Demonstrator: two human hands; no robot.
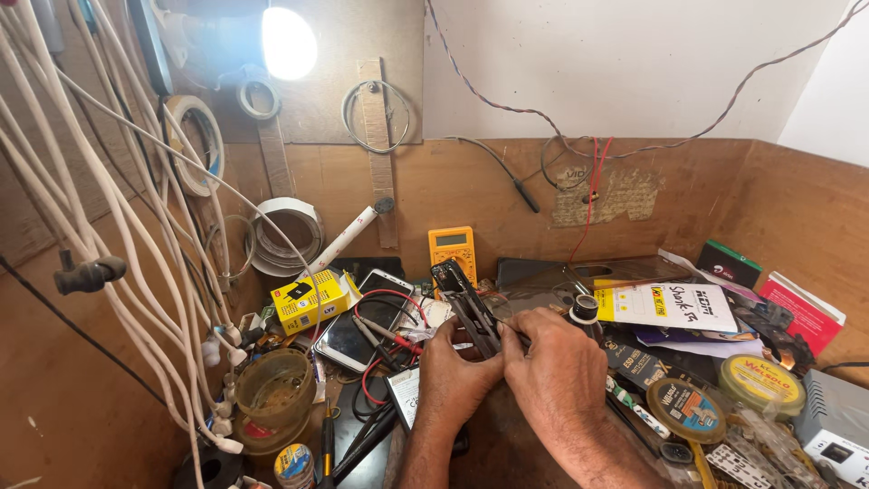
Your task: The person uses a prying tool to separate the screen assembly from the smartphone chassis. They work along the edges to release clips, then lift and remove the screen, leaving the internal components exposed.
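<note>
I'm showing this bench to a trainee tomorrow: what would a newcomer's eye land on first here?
First, the glaring lamp at upper left above a curtain of white cables hanging down the left side. Next, at centre, the left hand and right hand gripping a dark opened phone frame together. Behind them a yellow multimeter leans against the wooden back wall.

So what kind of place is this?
Probably a small electronics repair bench. An opened phone frame is in both hands, a yellow meter leans on the wooden wall, and white cables hang nearby.
</note>
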